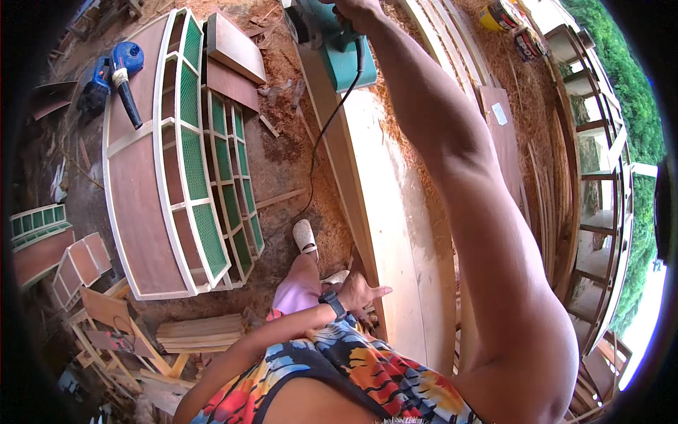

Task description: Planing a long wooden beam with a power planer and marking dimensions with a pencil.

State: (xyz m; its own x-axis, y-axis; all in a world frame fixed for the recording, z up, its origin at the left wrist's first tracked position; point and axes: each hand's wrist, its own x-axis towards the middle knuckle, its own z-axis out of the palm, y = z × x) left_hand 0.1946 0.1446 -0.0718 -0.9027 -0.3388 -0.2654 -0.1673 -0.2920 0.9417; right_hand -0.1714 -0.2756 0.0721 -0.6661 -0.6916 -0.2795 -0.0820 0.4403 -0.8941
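Note:
At the top of the view my right hand (pixel 359 13) is closed round the handle of a teal electric planer (pixel 347 65), partly cut off by the frame edge. The planer rests at the far end of a long, thick pale timber board (pixel 392 205). From its back a dark cord (pixel 319 145) runs down the left of the board toward the ground. Close to my body, my left hand (pixel 359 291) is at the near left edge of the board, one digit stretched out over it. It holds no tool; its other fingers show only in part.
Wooden frames with green mesh (pixel 192 106) lie to the left, a blue blower (pixel 127 60) on top. Stacked timber pieces (pixel 201 332) sit at lower left. Shavings (pixel 519 78) and planks lie right of the board, near buckets (pixel 501 14) and a long wooden rack (pixel 597 184).

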